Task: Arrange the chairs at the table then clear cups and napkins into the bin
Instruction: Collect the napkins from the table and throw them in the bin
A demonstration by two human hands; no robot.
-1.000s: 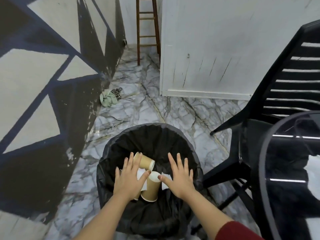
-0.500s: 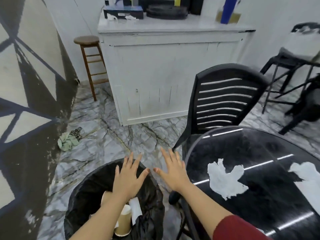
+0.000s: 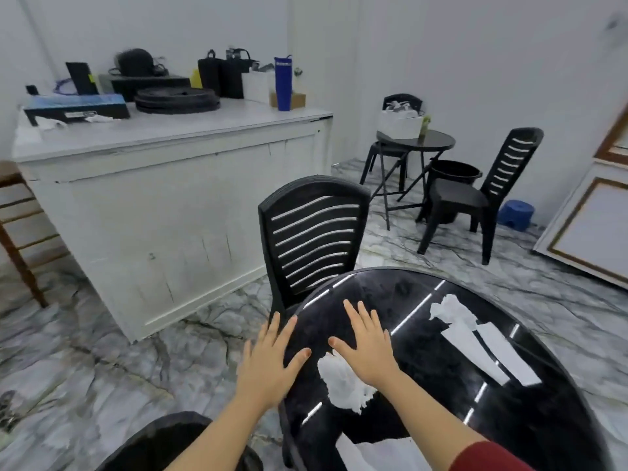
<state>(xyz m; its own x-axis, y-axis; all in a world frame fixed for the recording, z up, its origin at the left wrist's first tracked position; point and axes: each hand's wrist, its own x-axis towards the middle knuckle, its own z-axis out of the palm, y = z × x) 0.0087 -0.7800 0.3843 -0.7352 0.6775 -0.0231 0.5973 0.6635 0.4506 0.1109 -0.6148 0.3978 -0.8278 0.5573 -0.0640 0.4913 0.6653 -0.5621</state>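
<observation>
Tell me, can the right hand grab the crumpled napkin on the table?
Probably yes. The right hand hovers open just above the crumpled napkin on the black table, with nothing between them.

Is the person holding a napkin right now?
No, both the left hand and right hand are spread flat and empty above the round black glossy table.

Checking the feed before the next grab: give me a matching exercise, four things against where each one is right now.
Things:
1. crumpled napkin
2. blue tumbler
3. bin
4. slatted chair

Places:
A. on the white counter
B. on the floor at bottom left
C. on the black table, under the right hand
D. between counter and black table

Pairs: 1-C, 2-A, 3-B, 4-D
</observation>
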